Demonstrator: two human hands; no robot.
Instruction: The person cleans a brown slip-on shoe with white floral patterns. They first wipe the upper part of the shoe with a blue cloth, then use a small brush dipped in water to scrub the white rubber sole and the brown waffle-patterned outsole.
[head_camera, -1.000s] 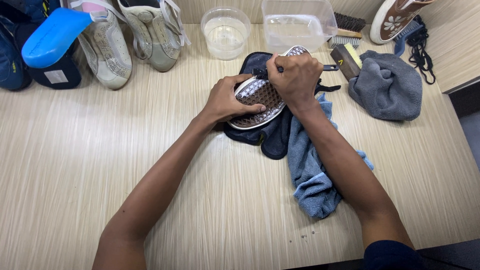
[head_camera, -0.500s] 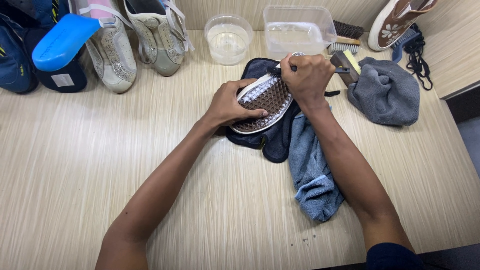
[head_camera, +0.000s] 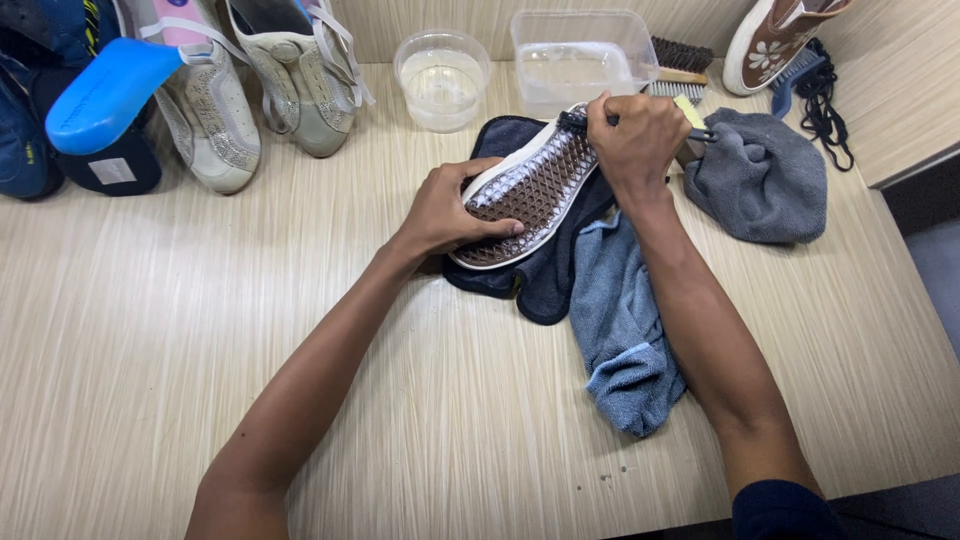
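Nearest on the pale wood-grain table (head_camera: 180, 330) lies a light blue cloth (head_camera: 625, 340), rumpled, running from the near right up under the work. Just beyond it a dark navy cloth (head_camera: 540, 285) is spread beneath a shoe (head_camera: 530, 190) turned sole-up, its patterned brown sole facing the ceiling inside a white rim, toe end pointing far right.

The left hand (head_camera: 450, 205) is curled over the heel end of the shoe, fingers draped across the sole and thumb on the near edge — a firm, closed hold that pins it to the cloth. The right hand (head_camera: 640, 140) is clenched into a fist around a small black-handled brush (head_camera: 580, 120), whose head touches the sole at the toe end; the handle's tail pokes out on the right side of the fist.

To the right, just beside that fist, sits a grey towel (head_camera: 760, 175) in a heap. Farther back stand a round clear bowl (head_camera: 442, 78) holding liquid and a rectangular clear tub (head_camera: 585, 60), with a wooden scrub brush (head_camera: 680, 68) beside it. Along the far left, a pair of beige sneakers (head_camera: 250, 90) and a blue shoe tree (head_camera: 105, 95); at the far right — a brown floral slip-on (head_camera: 775, 40) and black laces (head_camera: 825, 100).
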